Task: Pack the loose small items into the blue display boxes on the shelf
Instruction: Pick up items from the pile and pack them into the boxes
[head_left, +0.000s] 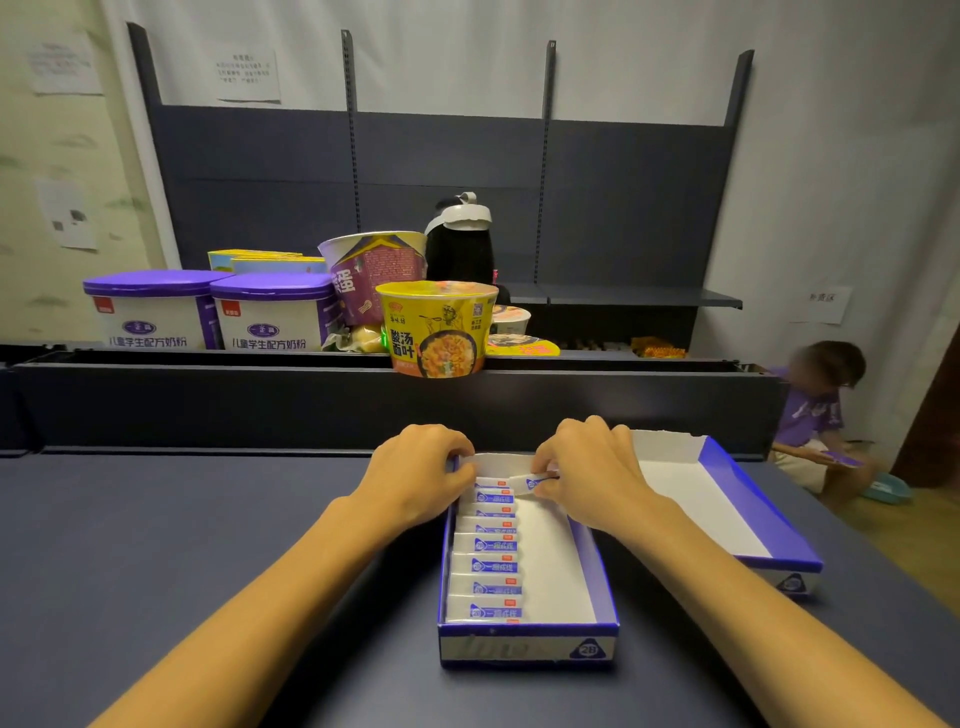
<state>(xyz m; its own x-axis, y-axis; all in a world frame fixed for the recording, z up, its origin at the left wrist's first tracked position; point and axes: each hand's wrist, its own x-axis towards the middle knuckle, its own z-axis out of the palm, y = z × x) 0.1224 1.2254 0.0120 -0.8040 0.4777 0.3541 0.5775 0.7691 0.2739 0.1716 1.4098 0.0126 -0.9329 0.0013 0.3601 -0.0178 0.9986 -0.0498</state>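
Note:
A blue display box (597, 577) lies on the dark shelf surface in front of me. A row of several small white-and-blue erasers (491, 566) fills its left side; the right side shows bare white floor. My right hand (587, 473) pinches one eraser (530, 482) over the far end of the box. My left hand (421, 473) grips the box's far left corner, fingers curled over the rim. A second blue display box (748, 499) lies to the right, with nothing in it.
Beyond a dark divider (363, 400) stand two purple-lidded tubs (208, 309), a yellow noodle bowl (435, 327) and a purple noodle cup (371, 270). A person (815, 415) crouches at the right on the floor. The shelf surface (182, 545) stretches left.

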